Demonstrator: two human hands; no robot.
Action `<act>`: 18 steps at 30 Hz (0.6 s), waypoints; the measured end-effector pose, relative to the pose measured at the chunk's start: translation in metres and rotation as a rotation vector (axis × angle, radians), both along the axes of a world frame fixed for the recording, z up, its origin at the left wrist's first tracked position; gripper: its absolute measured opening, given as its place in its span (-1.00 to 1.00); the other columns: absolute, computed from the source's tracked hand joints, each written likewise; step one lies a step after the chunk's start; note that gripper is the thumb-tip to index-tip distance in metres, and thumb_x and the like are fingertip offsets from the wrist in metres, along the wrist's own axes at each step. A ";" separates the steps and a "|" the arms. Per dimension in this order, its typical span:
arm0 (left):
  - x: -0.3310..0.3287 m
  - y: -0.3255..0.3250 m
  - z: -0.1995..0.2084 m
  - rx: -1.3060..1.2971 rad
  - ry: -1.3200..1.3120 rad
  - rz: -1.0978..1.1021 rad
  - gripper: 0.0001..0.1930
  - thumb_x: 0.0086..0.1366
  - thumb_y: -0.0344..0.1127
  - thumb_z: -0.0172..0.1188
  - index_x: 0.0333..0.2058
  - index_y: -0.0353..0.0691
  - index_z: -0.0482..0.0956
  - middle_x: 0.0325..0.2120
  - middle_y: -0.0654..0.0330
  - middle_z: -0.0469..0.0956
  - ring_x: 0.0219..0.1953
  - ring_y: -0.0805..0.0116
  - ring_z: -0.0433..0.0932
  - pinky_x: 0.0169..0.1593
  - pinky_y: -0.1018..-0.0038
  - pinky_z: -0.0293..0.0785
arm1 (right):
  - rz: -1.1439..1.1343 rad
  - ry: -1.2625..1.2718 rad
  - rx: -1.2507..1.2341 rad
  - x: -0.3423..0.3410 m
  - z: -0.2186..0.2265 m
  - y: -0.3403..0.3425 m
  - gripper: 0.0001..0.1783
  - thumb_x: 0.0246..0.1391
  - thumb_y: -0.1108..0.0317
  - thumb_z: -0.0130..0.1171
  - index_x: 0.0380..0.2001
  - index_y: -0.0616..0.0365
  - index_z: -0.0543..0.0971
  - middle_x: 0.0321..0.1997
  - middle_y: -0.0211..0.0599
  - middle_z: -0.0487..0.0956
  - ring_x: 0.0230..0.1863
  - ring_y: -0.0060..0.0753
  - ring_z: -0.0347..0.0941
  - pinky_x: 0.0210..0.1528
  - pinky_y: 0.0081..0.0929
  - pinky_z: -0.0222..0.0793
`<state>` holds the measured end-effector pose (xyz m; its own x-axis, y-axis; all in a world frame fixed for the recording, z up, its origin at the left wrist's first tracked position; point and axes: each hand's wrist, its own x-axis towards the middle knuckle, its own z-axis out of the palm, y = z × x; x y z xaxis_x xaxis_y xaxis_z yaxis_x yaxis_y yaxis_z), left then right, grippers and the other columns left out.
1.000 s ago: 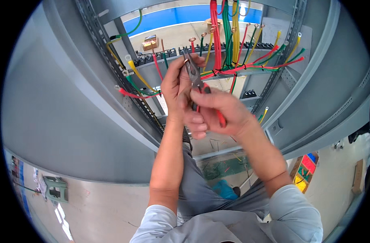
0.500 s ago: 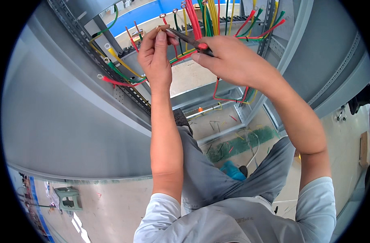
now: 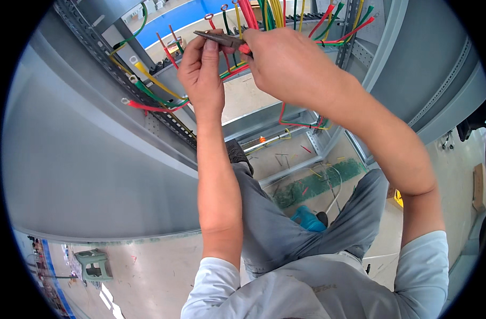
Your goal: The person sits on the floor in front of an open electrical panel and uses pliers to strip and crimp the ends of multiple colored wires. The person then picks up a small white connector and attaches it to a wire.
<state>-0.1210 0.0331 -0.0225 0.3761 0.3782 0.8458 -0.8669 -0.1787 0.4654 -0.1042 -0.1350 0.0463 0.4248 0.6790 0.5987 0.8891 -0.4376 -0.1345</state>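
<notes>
Pliers: the pliers (image 3: 221, 39) are raised before the grey cabinet (image 3: 104, 159), their nose just by our left thumb.
Left hand: on our left hand (image 3: 202, 69) the thumb stands close to the curled fingers, beside that nose; we cannot tell whether they pinch anything.
Right hand: our right hand (image 3: 293, 56) is wrapped round the red handles (image 3: 245, 49), most of its fingers hidden.
Ringed ends: at left we see a yellow wire (image 3: 156, 81), a green wire (image 3: 150, 94) and a red wire (image 3: 142, 106) with metal rings on; these look done.
Bare ends: two wires (image 3: 169, 54) near our left hand show plain copper; we judge these are left.
Floor: pale floor (image 3: 158, 266), a green patch (image 3: 314, 183) and wire scraps (image 3: 305, 149) below us.
Room: a green stool (image 3: 94, 265) and white papers (image 3: 107, 299) at left, a blue strip (image 3: 173, 24) beyond the cabinet.
</notes>
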 end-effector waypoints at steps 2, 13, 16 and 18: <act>0.002 0.002 -0.002 -0.003 -0.003 -0.018 -0.76 0.49 -0.36 0.09 -0.04 -0.42 0.58 -0.29 0.16 0.65 -0.24 0.44 0.59 -0.03 0.49 0.49 | 0.081 0.136 0.024 0.007 -0.003 0.003 -0.79 0.04 0.41 0.12 -0.42 0.36 0.64 -0.45 0.14 0.63 -0.41 0.08 0.62 -0.32 -0.08 0.51; 0.014 0.014 -0.002 -0.094 0.012 0.041 -0.77 0.46 -0.33 0.16 -0.05 -0.38 0.58 -0.23 0.14 0.66 -0.15 0.44 0.61 -0.04 0.52 0.49 | 0.406 1.170 0.108 0.017 -0.006 0.019 -0.73 0.25 0.19 0.16 -0.32 0.21 0.53 -0.54 -0.36 0.52 -0.57 -0.55 0.46 -0.52 -0.54 0.32; 0.017 0.019 0.003 -0.083 -0.003 0.108 -0.77 0.48 -0.31 0.14 -0.07 -0.37 0.59 -0.30 0.19 0.61 -0.26 0.48 0.54 -0.12 0.54 0.47 | 0.336 0.925 0.014 0.019 -0.004 -0.014 -0.66 0.27 0.14 0.17 -0.21 0.26 0.57 -0.48 -0.32 0.58 -0.54 -0.53 0.49 -0.49 -0.53 0.40; 0.018 0.024 0.006 -0.151 -0.024 0.058 -0.76 0.49 -0.29 0.13 -0.08 -0.37 0.59 -0.34 0.21 0.59 -0.32 0.49 0.50 -0.17 0.55 0.44 | 0.525 1.483 0.101 -0.002 -0.023 -0.045 -0.55 0.29 0.08 0.17 -0.08 0.32 0.56 -0.42 -0.28 0.63 -0.48 -0.50 0.54 -0.42 -0.51 0.46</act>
<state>-0.1031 0.0573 -0.0165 0.3306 0.5222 0.7861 -0.8682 -0.1583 0.4703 -0.1063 -0.1797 0.0232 0.3900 0.9182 -0.0696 -0.0116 -0.0706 -0.9974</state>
